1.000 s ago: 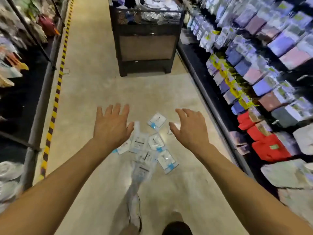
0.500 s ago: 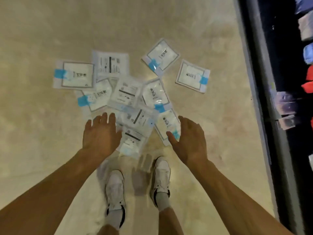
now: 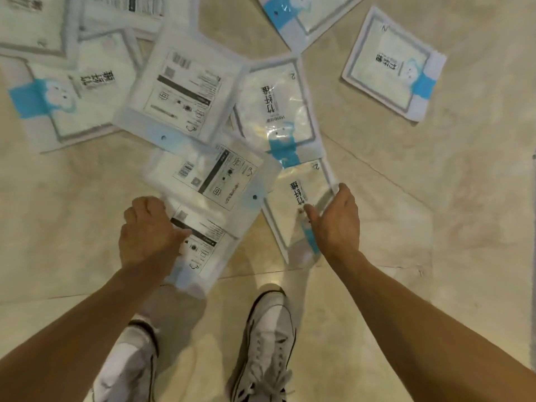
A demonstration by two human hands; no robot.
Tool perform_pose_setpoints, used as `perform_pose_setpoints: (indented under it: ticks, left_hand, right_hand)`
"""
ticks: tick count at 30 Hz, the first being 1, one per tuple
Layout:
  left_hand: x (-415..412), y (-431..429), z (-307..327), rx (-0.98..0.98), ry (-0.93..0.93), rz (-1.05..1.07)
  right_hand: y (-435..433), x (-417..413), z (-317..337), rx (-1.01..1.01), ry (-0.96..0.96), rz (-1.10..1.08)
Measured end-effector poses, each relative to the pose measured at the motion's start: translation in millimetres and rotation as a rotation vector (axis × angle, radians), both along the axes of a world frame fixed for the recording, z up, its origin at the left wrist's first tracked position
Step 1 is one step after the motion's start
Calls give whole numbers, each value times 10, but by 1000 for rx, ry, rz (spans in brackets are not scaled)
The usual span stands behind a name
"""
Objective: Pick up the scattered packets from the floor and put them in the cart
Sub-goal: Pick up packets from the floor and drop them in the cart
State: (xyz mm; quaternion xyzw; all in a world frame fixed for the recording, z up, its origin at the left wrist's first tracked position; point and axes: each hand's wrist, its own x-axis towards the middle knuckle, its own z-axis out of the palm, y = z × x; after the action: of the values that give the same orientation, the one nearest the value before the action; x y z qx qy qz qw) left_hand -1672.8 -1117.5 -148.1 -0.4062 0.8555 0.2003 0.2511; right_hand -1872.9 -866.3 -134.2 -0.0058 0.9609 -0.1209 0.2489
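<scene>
White plastic packets (image 3: 179, 91) with blue bands and black print lie flat and overlapping on the beige floor (image 3: 406, 216), some label-side up, one separate packet (image 3: 391, 65) upper right.

Likely a shop: many identical sealed packets (image 3: 185, 91) with barcodes lie on a polished tiled floor (image 3: 435, 256).

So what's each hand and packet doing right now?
Left hand: pinches the nearest packet, barcode side up.
Right hand: grips the right packet by its edge.
Middle packets: overlapped on the floor, untouched.
Far-right packet: lying flat, alone.
</scene>
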Motion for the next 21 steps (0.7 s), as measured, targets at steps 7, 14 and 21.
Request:
perform_pose_setpoints:
  ticks: [7, 14, 21]
  left_hand:
    - [72, 10, 34, 336, 42, 397]
    - [272, -204, 1059, 581, 167, 546]
    - [214, -472, 3025, 615, 337, 526]
  right_hand:
    - [38, -156, -251, 60, -61, -137]
    - [267, 187, 676, -131, -253, -104]
    - [165, 231, 2728, -496, -273, -188]
